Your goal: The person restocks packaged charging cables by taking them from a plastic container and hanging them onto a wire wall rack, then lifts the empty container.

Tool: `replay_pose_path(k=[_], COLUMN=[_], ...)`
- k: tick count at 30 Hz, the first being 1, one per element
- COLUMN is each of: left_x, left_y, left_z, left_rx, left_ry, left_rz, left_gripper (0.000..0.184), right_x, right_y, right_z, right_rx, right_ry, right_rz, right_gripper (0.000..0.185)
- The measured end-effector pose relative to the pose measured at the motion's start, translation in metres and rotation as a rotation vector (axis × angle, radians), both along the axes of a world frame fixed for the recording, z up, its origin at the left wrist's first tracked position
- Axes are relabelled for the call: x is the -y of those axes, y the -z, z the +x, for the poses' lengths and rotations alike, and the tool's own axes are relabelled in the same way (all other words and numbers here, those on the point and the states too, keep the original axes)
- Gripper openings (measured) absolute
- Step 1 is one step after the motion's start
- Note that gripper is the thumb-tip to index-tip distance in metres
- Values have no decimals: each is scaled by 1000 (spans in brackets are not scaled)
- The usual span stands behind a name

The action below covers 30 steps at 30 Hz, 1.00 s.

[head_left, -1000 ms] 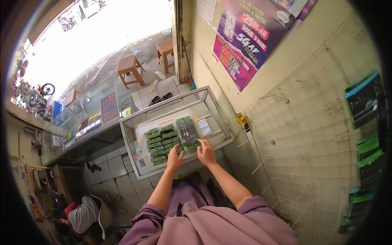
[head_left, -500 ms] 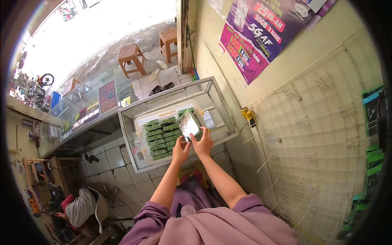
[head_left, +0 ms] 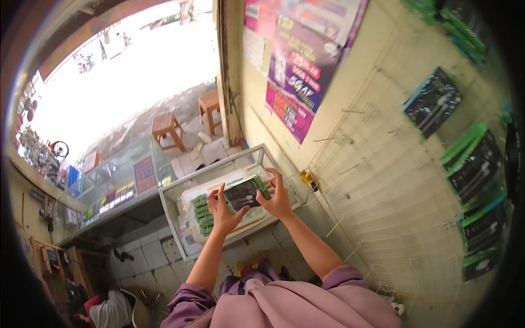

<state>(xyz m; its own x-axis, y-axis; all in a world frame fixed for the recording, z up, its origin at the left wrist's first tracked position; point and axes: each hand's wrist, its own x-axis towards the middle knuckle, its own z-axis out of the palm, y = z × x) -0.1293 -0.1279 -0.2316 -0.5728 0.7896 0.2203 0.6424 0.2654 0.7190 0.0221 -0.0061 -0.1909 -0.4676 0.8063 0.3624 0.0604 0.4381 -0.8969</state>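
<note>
Over the glass display case, a flat packet (head_left: 244,193) with a dark face and green edges is held up between my hands. My left hand (head_left: 222,214) grips its left end, thumb along the lower edge and fingers at the upper corner. At the right end, my right hand (head_left: 278,198) has its thumb on the near edge and its fingers curved around the far side. Under the packet, a white plastic tray (head_left: 188,192) holds several green-wrapped packets (head_left: 202,214), partly hidden by my left hand and the held packet.
The tray sits in the glass case (head_left: 174,221). Similar dark packets (head_left: 433,103) hang on the wire rack (head_left: 377,180) to the right. Posters (head_left: 301,76) cover part of the wall. Beyond the counter (head_left: 112,188) are stools (head_left: 167,130). A person (head_left: 112,310) is at lower left.
My view has swung right and up, bringing more of the hanging packets into sight. My hands have lifted the packet away from the tray and spread apart along it, its glare gone.
</note>
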Motion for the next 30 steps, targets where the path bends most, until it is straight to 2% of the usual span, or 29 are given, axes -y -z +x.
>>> replay_pose_path(k=[3, 4, 5, 7, 8, 9, 11, 12, 15, 17, 20, 21, 22, 25, 28, 30], left_x=[-9, -12, -21, -42, -47, -50, -52, -53, -65, -81, -93, -92, -91, -104, -131, -138], left_y=[-52, -64, -62, -56, -58, -69, -101, -117, -142, -146, -176, -192, -207, -233, -253, -279], left_z=[0, -1, -1, -2, 4, 16, 45, 58, 77, 83, 100, 108, 116, 132, 145, 157], left_rx=[-7, -144, -155, 404, 347, 329, 889, 930, 969, 904, 1215, 1203, 1219, 1224, 1033, 990], left_ry=[183, 275, 288, 647, 694, 714, 694, 775, 765, 860, 1049, 1075, 1075, 1078, 1029, 1043], left_rz=[30, 6, 33, 15, 90, 111, 141, 236, 205, 242, 359, 360, 410, 450, 461, 497], left_gripper=[113, 107, 107, 97, 79, 79, 65, 57, 61, 58, 49, 49, 50, 50, 38, 37], right_x=[-3, -4, -6, -5, -3, -2, -3, -2, -4, 4, 13, 18, 20, 12, -3, -7], right_y=[-72, -89, -104, -133, -147, -158, -169, -176, -180, -189, -192, -198, -200, -215, -236, -257], right_z=[27, 34, 43, 56, 61, 67, 77, 83, 97, 108, 125, 130, 133, 145, 152, 157], right_rx=[36, 22, 14, -8, -73, -137, -190, -212, -284, -272, -139, -59, -97, -127, -237, -269], right_ry=[-14, -51, -89, -57, -48, -41, -34, -38, 2, -10, 77, 125, 151, 255, 314, 357], right_rz=[85, 95, 106, 135, 124, 114, 141, 101, 126, 156, 263, 319, 264, 359, 325, 352], right_gripper=[64, 64, 63, 62, 62, 61, 59, 57, 54, 53, 50, 52, 46, 39, 29, 27])
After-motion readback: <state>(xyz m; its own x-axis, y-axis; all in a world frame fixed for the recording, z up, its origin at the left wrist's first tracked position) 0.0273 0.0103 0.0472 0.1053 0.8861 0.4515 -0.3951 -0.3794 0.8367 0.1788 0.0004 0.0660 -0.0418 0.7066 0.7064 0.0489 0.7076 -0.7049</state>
